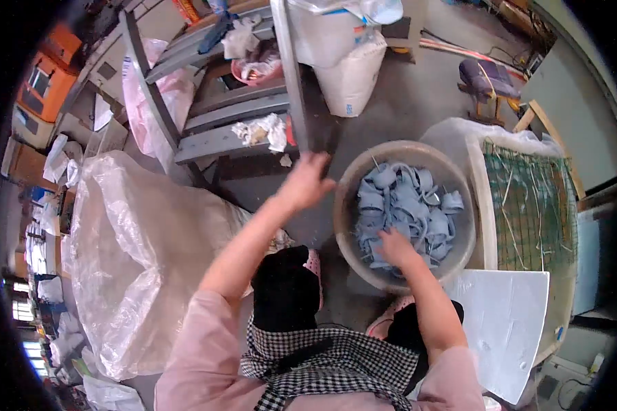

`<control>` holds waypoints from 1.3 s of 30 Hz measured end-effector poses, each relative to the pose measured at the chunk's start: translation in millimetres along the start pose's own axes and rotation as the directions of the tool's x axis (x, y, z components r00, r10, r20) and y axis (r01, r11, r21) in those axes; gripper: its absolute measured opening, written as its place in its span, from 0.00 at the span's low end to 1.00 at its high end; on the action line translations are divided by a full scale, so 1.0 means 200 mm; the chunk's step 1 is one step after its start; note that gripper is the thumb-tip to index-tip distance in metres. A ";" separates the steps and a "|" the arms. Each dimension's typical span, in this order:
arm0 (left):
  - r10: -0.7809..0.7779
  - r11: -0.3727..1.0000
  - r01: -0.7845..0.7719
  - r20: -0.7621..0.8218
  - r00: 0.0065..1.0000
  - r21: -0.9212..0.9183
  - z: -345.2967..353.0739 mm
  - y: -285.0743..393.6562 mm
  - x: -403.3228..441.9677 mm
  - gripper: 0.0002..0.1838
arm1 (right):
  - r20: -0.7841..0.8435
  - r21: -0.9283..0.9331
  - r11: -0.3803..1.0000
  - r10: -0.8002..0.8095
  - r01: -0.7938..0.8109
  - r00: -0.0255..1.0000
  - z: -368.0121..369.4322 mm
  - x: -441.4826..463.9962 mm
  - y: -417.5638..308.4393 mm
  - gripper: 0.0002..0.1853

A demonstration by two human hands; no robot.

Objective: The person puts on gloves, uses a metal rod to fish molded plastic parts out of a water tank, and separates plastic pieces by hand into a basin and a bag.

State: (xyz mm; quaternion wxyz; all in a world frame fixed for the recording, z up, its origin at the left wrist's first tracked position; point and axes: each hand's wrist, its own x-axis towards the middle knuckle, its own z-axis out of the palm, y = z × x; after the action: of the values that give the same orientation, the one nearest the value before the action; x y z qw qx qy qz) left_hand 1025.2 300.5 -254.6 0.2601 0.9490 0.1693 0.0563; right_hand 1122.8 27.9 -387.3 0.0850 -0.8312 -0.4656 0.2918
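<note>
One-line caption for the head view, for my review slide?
The person's right hand reaches into a round grey tub of curved blue-grey plastic parts, left hand outside it.

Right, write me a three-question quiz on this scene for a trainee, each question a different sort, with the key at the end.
1. True or false: the right hand reaches in among the blue-grey parts in the round tub.

2. Which of these stands next to the tub, on the person's right?
A) the orange machine
B) the frame with green netting
C) the grey metal rack

3. Fill in the missing word: the left hand is ____ the tub's rim (inside or outside).

Key: 1 true; 2 B; 3 outside.
</note>
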 end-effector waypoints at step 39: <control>-0.104 0.807 0.181 0.166 0.981 -0.562 -0.40 0.59 -0.01 0.13 | -0.952 -0.058 0.855 -0.202 0.515 0.228 -0.82 -0.52 -0.77 0.19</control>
State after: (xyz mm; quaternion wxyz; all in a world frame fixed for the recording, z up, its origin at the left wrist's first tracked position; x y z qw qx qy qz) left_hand 1041.9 243.1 -125.3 0.5477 0.8125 0.1981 0.0245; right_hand 1062.7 48.5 -148.6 0.5147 -0.6898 -0.4639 -0.2100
